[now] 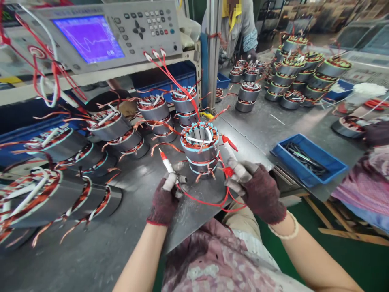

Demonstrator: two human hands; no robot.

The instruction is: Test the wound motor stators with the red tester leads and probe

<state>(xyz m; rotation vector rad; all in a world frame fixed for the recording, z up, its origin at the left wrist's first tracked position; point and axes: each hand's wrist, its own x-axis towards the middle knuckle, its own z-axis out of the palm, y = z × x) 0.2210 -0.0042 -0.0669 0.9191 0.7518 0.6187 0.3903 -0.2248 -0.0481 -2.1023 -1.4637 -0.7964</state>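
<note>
My left hand, in a dark red glove with pale fingertips, is closed around a white test probe with a red end and a metal tip pointing up and away. In my right hand, gloved the same way, are red-and-white test probes, their lower parts partly hidden by the fingers. Thin red leads hang in loops between the hands. Between and just beyond them stands a motor stator with copper windings and light-blue insulation; its loose wire ends stick out at the sides. Neither probe visibly touches a wire end.
A tester with a lit waveform screen sits on a shelf, red leads plugged in. Stacked stators line the left; more stacks stand at back right. A blue tray holds dark strips. Other people are at the back and right.
</note>
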